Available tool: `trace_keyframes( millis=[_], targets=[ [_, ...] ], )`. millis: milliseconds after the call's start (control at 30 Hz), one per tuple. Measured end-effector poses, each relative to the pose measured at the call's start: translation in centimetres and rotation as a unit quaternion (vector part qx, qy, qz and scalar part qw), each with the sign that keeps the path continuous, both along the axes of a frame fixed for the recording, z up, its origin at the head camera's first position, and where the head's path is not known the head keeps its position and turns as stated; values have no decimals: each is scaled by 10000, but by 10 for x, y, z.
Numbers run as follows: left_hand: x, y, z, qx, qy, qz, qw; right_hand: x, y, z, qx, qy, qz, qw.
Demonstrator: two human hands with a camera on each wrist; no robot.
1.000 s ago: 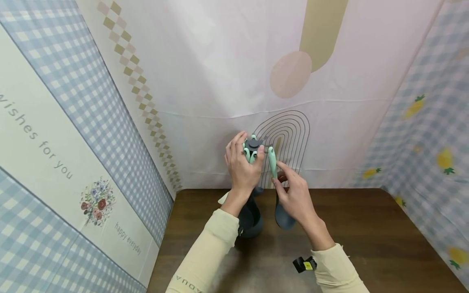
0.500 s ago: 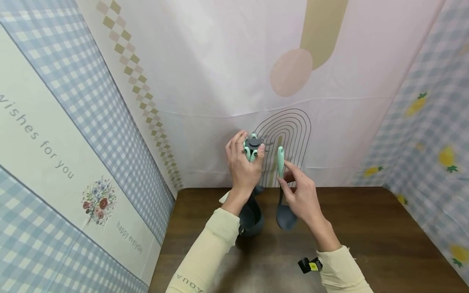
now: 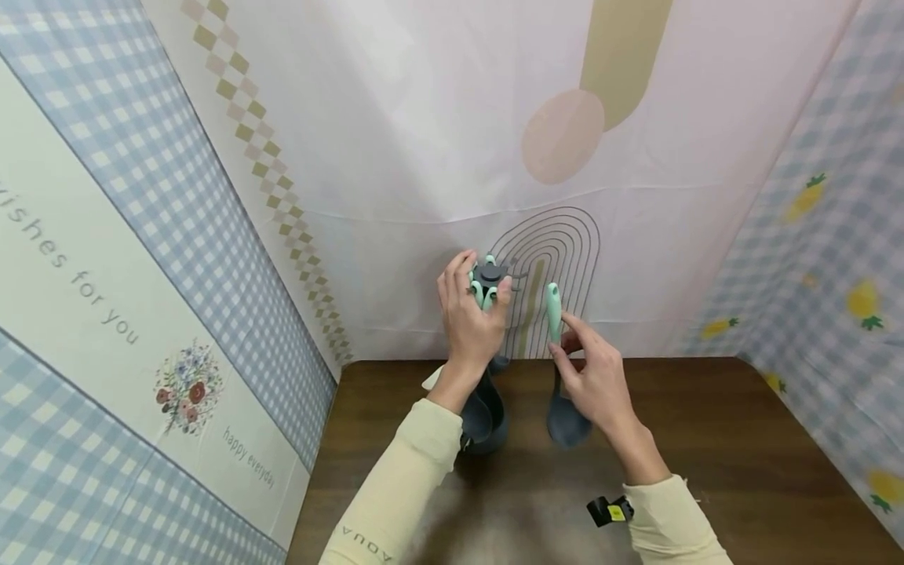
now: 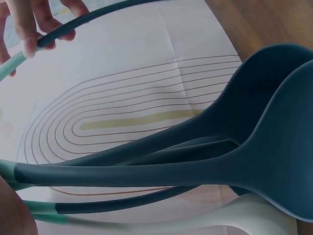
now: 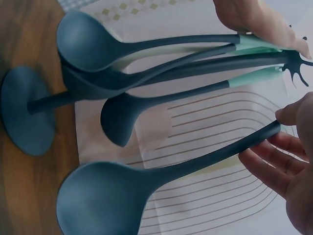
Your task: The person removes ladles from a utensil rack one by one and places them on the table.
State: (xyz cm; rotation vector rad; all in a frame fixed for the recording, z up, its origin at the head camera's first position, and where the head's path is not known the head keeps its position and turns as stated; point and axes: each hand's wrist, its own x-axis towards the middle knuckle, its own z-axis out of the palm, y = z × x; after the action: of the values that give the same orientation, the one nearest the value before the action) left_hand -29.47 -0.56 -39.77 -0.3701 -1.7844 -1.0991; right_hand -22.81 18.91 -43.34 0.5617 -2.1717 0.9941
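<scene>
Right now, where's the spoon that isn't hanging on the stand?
In the head view, the spoon is in the right hand, to the right of the utensil stand that the left hand grips near its top.

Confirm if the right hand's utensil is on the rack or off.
Off: in the head view, the utensil's handle stands apart from the rack.

White cloth panel: "wishes for you" (first letter cropped), 9 o'clock; "happy everyday", 8 o'clock. Cream left sleeve: "AQUA", inverted, 7 o'clock.
</scene>
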Motion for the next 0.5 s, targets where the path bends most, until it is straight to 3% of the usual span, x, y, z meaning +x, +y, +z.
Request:
trace_keyframes(
  millis=[500],
  targets=[
    [-2,1,0,164,-46,-161,9997,-5,26,-9,-19,-184,-397,9990]
  ],
)
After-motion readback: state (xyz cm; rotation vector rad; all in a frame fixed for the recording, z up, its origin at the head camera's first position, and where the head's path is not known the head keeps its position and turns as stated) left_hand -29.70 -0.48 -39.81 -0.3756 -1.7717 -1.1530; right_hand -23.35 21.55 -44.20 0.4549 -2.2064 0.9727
